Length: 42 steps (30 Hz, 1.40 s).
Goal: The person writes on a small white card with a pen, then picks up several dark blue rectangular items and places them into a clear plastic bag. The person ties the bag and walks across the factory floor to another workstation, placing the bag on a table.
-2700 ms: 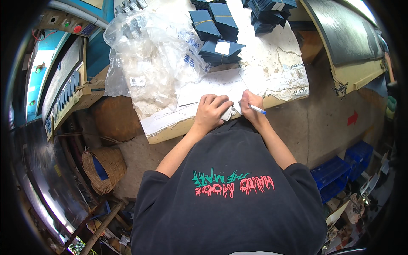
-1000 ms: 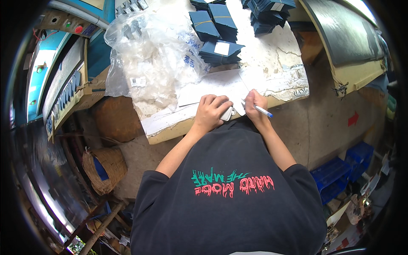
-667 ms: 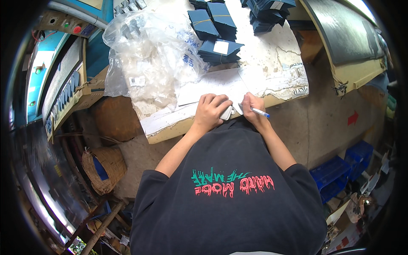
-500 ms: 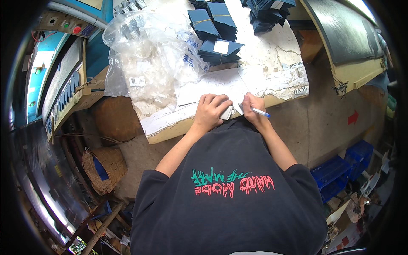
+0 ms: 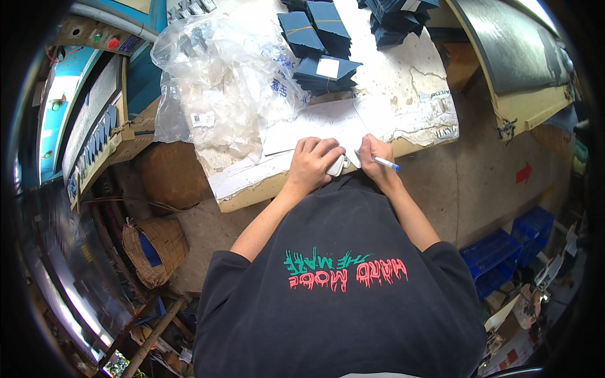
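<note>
- At the near edge of the worn table [image 5: 403,79], we find the right hand [image 5: 377,154] closed around a white pen [image 5: 384,163], its blue end angled out toward the right.
- The pen's tip points down at a small white slip [image 5: 354,157] between the two hands; we judge that writing is the step in hand, though we cannot make out whether tip and slip touch.
- The left hand [image 5: 310,165] lies with fingers curled over a pale item [image 5: 336,166] just beside the slip; we cannot tell whether it grips that item or merely presses it down.
- Just beyond the hands we see a larger written sheet [image 5: 315,128] flat on the table, near a crumpled clear plastic bag [image 5: 220,85].
- Further back stand banded dark blue stacks [image 5: 301,34], one bearing a white label [image 5: 328,67].
- As we judge it, the next move calls for a light, steady pen grip and a slip that does not slide, since it lies close to the table's edge and could slip off.
</note>
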### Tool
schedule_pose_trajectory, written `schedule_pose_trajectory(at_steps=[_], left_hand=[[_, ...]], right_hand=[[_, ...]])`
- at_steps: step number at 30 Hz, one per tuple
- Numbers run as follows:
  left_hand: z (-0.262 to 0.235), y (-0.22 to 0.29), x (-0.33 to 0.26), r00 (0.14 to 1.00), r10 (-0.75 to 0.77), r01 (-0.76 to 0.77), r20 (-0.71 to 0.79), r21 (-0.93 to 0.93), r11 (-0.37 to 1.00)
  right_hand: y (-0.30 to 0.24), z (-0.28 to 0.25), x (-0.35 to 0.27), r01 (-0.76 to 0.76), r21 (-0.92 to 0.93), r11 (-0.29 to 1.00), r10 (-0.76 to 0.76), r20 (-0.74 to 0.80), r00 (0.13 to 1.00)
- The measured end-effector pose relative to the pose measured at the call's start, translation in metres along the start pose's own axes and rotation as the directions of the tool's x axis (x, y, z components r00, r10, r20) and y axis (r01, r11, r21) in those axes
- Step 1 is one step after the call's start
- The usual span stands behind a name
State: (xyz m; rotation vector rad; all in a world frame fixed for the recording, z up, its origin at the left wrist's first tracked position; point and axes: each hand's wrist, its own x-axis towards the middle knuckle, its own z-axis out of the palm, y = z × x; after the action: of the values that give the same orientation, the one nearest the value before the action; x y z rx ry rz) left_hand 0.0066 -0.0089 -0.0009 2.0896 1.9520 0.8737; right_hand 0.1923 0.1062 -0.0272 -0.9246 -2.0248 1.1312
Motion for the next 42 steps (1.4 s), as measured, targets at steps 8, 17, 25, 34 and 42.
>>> schedule_pose_trajectory(at_steps=[8, 17, 25, 34, 42], left_hand=[[-0.0002, -0.0004, 0.0002, 1.0, 0.014, -0.014, -0.006, 0.009, 1.0], [-0.0012, -0.0004, 0.0011, 1.0, 0.019, -0.019, -0.006, 0.006, 1.0], [-0.0004, -0.0013, 0.0004, 1.0, 0.017, -0.017, 0.009, 0.0, 1.0], [0.0007, -0.001, 0.0004, 1.0, 0.014, -0.014, -0.001, 0.027, 1.0], [-0.0008, -0.0009, -0.0002, 1.0, 0.001, -0.001, 0.016, 0.016, 1.0]], right_hand=[[-0.0051, -0.0023, 0.0039, 0.028, -0.016, 0.999, -0.028, 0.024, 0.999], [-0.0073, -0.0089, -0.0005, -0.033, 0.019, 0.999, 0.032, 0.046, 0.998], [-0.0057, -0.0085, 0.0008, 0.064, -0.02, 0.998, -0.063, 0.046, 0.997], [-0.0043, -0.0081, 0.0008, 0.047, 0.026, 0.999, -0.047, 0.017, 0.999], [0.0, -0.0054, 0.0012, 0.04, 0.006, 0.999, -0.04, -0.004, 0.999]])
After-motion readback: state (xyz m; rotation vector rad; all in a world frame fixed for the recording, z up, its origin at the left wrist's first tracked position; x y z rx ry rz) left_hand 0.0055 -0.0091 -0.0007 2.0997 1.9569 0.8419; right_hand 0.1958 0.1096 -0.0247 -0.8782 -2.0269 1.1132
